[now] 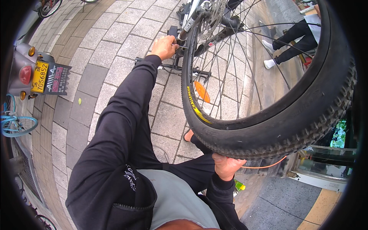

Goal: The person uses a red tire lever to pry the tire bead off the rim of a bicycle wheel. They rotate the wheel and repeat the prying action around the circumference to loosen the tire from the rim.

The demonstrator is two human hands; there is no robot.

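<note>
A bicycle wheel (230, 124) with black spokes and an orange reflector (202, 92) fills the right side, tilted toward me. Its knobbly black tyre (264, 142) has a yellow marking on the sidewall. My right hand (226, 165) is under the tyre's near edge, gripping the tread; part of its fingers is hidden behind the rubber. At arm's length, my left hand (165, 47) is closed beside the black bicycle frame (207, 48). What its fingertips pinch is too small to make out. A silver coil spring (188, 25) sits just above that hand.
Grey paving (122, 38) lies beneath. At left are a parked scooter (27, 73) with a yellow plate and a light-blue bicycle (19, 124). Another person in dark trousers (295, 40) shows beyond the spokes. A glass case (324, 163) and orange hose (268, 166) are at right.
</note>
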